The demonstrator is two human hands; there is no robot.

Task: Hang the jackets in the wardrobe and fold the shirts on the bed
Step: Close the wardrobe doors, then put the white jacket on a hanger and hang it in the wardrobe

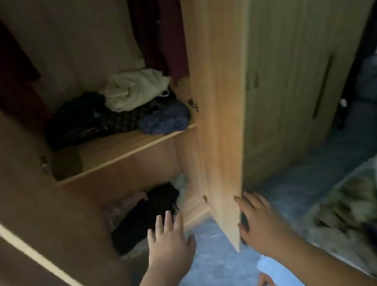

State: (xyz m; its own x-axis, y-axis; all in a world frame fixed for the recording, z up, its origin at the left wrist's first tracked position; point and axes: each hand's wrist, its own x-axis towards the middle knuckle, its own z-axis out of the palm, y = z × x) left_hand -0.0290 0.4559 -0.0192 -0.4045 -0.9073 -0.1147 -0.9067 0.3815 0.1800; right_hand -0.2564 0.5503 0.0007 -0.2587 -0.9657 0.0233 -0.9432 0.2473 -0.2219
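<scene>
The wardrobe [8, 148] stands open at 12 o'clock, with dark red garments [157, 23] hanging above a shelf [118, 149] of crumpled clothes [136, 89]. The left hand [171, 238], fingers spread and holding nothing, hovers at 6 o'clock. The right hand [260, 220], fingers straight, lies beside the door [213, 88] edge (contact unclear). A blurred clothing heap [343, 211] sits at 4 o'clock

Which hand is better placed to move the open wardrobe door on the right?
The right hand: it is at the lower free edge of the wardrobe door, apparently touching it. The left hand hovers open before the dark clothes at the wardrobe's bottom, apart from the door.
</scene>
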